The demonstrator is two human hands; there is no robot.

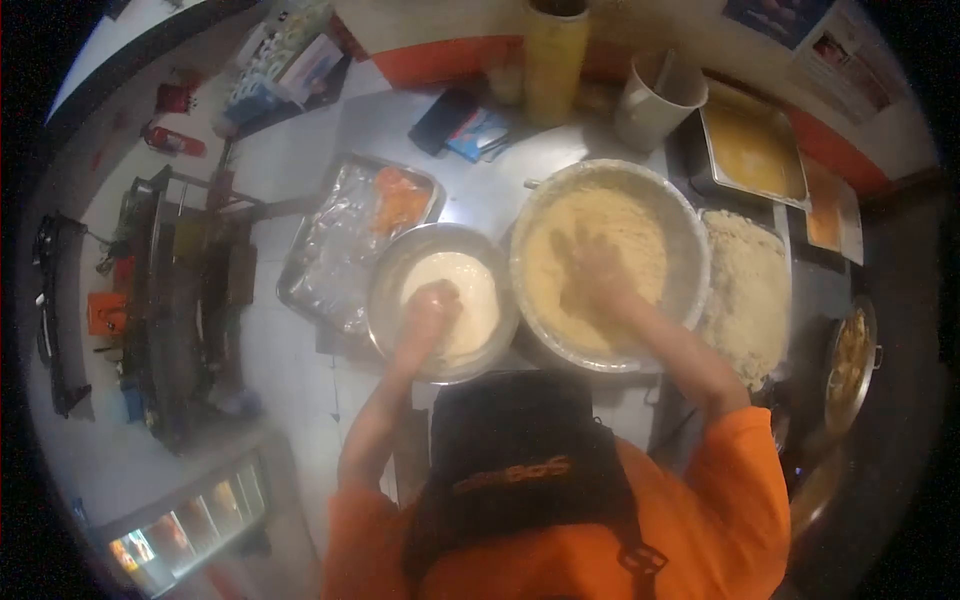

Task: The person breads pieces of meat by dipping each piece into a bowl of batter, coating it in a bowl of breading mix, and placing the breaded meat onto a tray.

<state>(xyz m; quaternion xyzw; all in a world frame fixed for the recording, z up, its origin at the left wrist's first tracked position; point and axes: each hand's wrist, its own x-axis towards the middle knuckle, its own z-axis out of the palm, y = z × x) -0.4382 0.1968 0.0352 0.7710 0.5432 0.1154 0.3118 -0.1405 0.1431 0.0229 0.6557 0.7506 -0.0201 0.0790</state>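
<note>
A steel bowl [381, 300] holding creamy white batter [480, 300] stands in front of me on the left. My left hand [434, 308] is down in it, fingers curled closed against the batter; what they hold, if anything, is hidden. To the right sits a wide metal pot [692, 235] with pale yellow crumbs or flour [610, 212]. My right hand [597, 272] lies palm down on the crumbs with its fingers spread, holding nothing visible. Beyond the bowl, a metal tray [300, 262] carries clear plastic and orange food pieces [400, 202].
Right of the pot lies a heap of pale crumbs [745, 295]. Along the back stand a yellow container [556, 65], a white bucket [652, 118] and a steel pan with yellow contents [752, 150]. A blue packet [480, 137] lies behind the bowl. A round pan [850, 370] is far right.
</note>
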